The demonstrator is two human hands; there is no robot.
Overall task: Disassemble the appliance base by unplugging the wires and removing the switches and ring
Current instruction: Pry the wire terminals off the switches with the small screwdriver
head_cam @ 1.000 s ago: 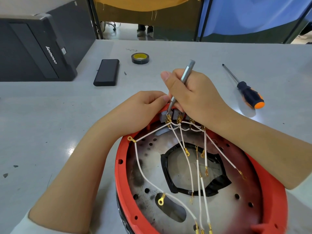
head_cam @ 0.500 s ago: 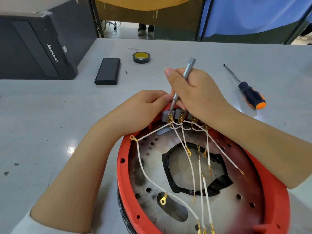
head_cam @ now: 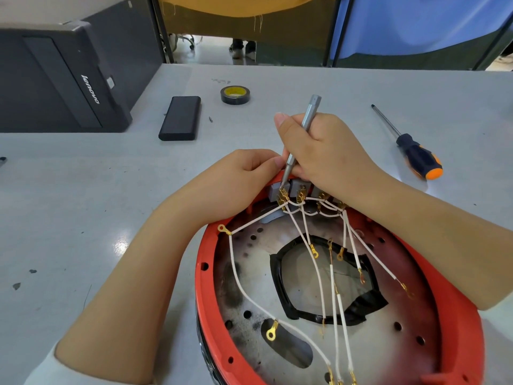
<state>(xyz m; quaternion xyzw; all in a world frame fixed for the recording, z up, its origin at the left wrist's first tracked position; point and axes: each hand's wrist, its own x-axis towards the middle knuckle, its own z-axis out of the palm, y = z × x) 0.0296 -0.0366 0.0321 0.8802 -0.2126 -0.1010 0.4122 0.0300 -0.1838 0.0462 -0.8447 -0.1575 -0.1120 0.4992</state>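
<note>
Gripping one grey tool (head_cam: 304,134), right hand (head_cam: 327,151) probes switches (head_cam: 294,190) (four visible); left hand (head_cam: 244,179) pinches the red rim (head_cam: 200,273).

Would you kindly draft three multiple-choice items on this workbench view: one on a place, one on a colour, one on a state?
1. Where does the black tape roll lie?
A. inside the base
B. on the table beyond the hands
C. on the computer

2. What colour is the appliance base's rim?
A. red
B. blue
C. green

3. What is the right hand doing?
A. resting flat
B. gripping a slim grey metal tool
C. holding the orange-handled screwdriver

Answers: 1 B, it lies on the grey table beside the black power bank. 2 A, the rim is red. 3 B, its fingers curl round the tool, whose tip meets the grey switches; the screwdriver lies untouched.
</note>
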